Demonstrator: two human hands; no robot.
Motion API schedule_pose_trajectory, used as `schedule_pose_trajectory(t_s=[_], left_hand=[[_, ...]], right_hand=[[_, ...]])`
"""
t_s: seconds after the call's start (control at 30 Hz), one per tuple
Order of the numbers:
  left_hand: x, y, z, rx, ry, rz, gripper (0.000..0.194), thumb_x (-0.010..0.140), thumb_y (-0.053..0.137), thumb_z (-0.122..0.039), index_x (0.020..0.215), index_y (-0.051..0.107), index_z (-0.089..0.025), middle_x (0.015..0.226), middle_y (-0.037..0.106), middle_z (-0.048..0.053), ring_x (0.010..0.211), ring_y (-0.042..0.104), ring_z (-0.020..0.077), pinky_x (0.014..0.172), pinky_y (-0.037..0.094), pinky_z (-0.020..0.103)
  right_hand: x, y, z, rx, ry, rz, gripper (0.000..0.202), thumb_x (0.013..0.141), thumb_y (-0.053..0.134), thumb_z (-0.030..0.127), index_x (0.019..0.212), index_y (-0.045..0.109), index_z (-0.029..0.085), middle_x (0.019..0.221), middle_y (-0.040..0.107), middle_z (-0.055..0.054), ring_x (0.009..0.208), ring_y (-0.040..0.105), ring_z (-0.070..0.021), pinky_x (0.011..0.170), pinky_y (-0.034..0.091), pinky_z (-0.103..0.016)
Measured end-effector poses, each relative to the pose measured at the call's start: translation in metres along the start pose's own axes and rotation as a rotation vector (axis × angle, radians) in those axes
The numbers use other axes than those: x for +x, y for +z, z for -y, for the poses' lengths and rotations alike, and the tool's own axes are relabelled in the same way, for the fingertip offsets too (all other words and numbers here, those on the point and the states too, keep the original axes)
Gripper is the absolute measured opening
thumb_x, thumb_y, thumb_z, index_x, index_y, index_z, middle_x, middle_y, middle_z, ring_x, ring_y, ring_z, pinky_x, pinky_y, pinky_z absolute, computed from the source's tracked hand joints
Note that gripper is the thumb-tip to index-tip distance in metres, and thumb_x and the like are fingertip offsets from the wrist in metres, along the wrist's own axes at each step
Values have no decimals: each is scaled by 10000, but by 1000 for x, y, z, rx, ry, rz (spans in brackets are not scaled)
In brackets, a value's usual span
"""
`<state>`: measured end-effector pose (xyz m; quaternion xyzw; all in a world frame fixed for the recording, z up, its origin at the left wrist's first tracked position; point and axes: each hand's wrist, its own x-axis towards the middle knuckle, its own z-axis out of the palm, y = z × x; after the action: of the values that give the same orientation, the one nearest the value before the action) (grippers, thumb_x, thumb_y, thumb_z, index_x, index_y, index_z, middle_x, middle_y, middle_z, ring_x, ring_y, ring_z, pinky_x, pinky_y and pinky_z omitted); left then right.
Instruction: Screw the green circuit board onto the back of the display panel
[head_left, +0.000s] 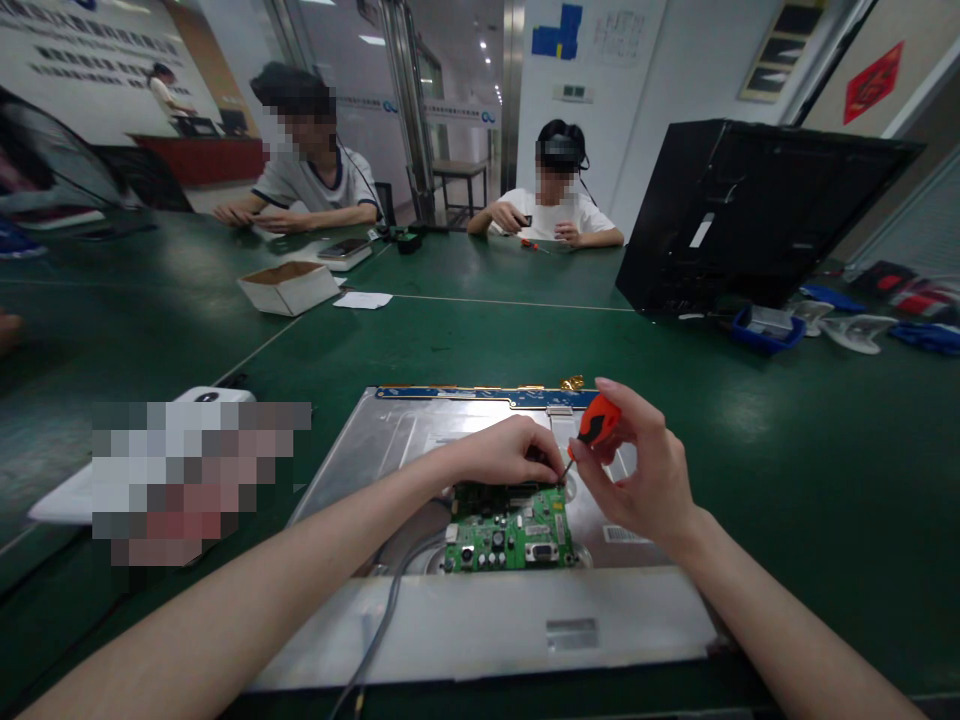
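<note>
My right hand (641, 475) grips a short screwdriver (598, 420) by its red and black handle, the shaft slanting down to the left. Its tip meets the upper right corner of a green circuit board (510, 535). Right beside that tip, my left hand (521, 450) has its fingers curled together at the board's upper edge; whatever they pinch is hidden. Under the board lies a flat metal display panel (345, 470), with a blue circuit strip (450, 394) along its far edge. A grey cable (390, 610) runs from the board's left side toward me.
A black monitor housing (750, 220) stands at the back right, beside a blue tray (766, 330). To the left are an open white box (291, 288) and a partly blurred white object (214, 395). Two people sit across the green table (787, 420), their hands apart from mine.
</note>
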<state>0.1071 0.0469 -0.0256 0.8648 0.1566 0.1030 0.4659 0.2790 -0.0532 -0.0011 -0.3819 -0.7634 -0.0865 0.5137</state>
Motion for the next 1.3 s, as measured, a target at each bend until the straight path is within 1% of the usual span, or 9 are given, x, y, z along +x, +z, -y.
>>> schedule_pose_trajectory(t_s=[0.23, 0.47, 0.67, 0.8, 0.97, 1.17, 1.3], left_hand=[[0, 1, 1, -11, -2, -9, 84, 828, 710, -110, 839, 771, -167, 811, 745, 12, 781, 668, 157, 759, 487, 252], [0, 1, 1, -11, -10, -1, 63, 830, 704, -122, 834, 762, -148, 783, 733, 18, 747, 657, 163, 717, 480, 251], [0, 0, -1, 15, 8, -10, 47, 839, 705, -141, 817, 747, -144, 773, 711, 12, 750, 636, 156, 728, 468, 248], [-1, 0, -2, 12, -8, -17, 41, 834, 718, -154, 799, 740, -156, 756, 699, -3, 742, 626, 144, 719, 459, 233], [-1, 0, -1, 7, 18, -10, 52, 842, 707, -163, 808, 745, -157, 758, 708, 1, 744, 625, 145, 730, 457, 241], [-1, 0, -1, 0, 11, 3, 56, 847, 704, -148, 836, 758, -159, 812, 736, 22, 788, 658, 168, 754, 471, 262], [-1, 0, -1, -6, 7, -5, 49, 842, 715, -145, 822, 759, -154, 792, 728, 19, 769, 654, 165, 742, 471, 260]], right_hand=[[1, 0, 1, -1, 0, 8, 602, 901, 587, 138, 1451, 364, 240, 727, 600, 41, 484, 569, -107, 414, 485, -207], [0, 1, 0, -6, 10, -1, 593, 907, 599, 157, 1445, 371, 261, 761, 620, 36, 485, 572, -103, 413, 491, -206], [0, 1, 0, -6, -2, 1, 598, 900, 620, 159, 1435, 373, 261, 784, 625, 33, 484, 569, -101, 404, 488, -201], [2, 0, 1, 0, -7, 6, 597, 900, 602, 152, 1438, 367, 258, 773, 615, 35, 485, 564, -101, 401, 481, -197], [2, -2, 3, 10, -1, 28, 615, 892, 567, 139, 1456, 348, 247, 782, 621, 21, 500, 570, -111, 418, 490, -212], [0, -1, 2, 8, -1, 27, 627, 889, 562, 131, 1461, 339, 254, 737, 606, 37, 490, 568, -116, 414, 483, -211], [0, -1, 2, -9, 7, 19, 603, 893, 582, 148, 1446, 363, 249, 726, 598, 45, 477, 564, -108, 420, 480, -209]])
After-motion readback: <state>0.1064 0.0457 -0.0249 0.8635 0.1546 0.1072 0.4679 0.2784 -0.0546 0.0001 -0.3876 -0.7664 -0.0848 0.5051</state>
